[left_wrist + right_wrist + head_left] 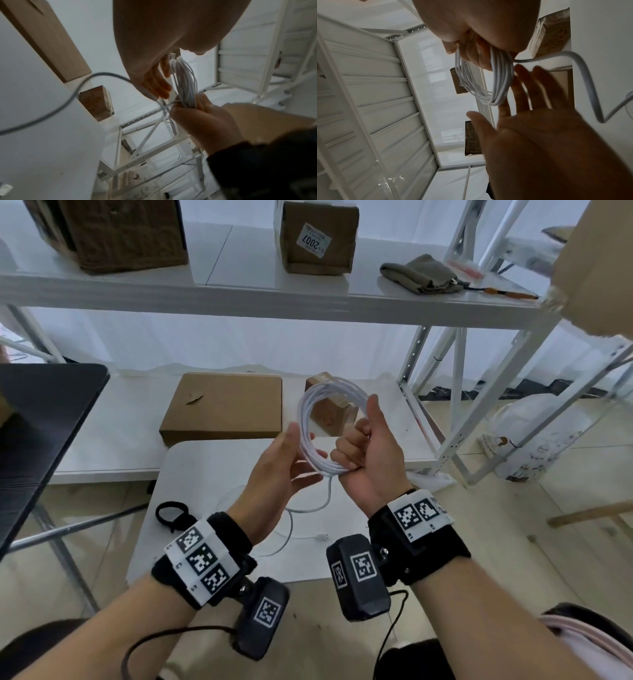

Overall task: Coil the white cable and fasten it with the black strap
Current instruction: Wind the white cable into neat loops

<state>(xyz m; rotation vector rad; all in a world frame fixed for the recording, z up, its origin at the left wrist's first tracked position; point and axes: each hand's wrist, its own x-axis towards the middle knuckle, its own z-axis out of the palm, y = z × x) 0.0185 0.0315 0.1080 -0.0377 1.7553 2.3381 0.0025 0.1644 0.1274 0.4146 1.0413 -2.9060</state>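
The white cable [307, 419] is wound into a coil of several loops held upright above the white table [191, 474]. My right hand [352, 446] grips the coil's lower right side in a fist, thumb up; the right wrist view shows this right hand [471, 44] round the coil [502, 81]. My left hand [294, 460] is open, fingers spread beside the coil's left side. A loose tail [327, 494] drops to the table and ends in a plug [322, 537]. The black strap [170, 513] lies looped at the table's left edge, apart from both hands.
A flat cardboard box [222, 405] and a small box [330, 410] sit on the low white shelf behind the coil. A black surface [41, 422] stands at the left. White rack legs [455, 392] and a plastic bag [534, 440] are to the right.
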